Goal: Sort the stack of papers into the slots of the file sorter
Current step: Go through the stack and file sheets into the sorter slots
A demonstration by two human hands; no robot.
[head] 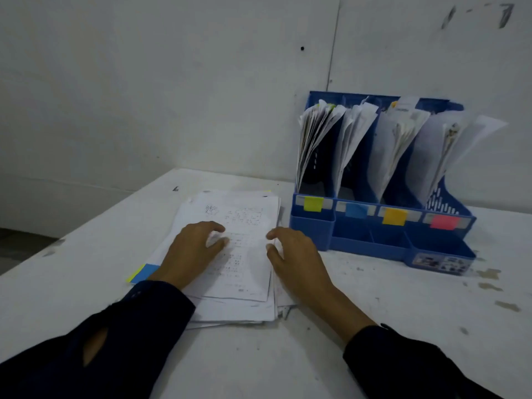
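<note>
Stack of papers (230, 254) lies mid-desk, file sorter (383, 214) at far right edge by wall. Left hand (190, 251) and right hand (293, 254), fingers loosely curled, pinching nothing. Risk: skewed sheets (stack's uneven) lift together, misfiled w/ wrong tab.

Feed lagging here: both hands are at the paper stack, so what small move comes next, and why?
Probably pinch up the top sheet at its right edge with the right hand: the left hand rests on the stack, neither holds paper, and the file sorter stands right.
</note>
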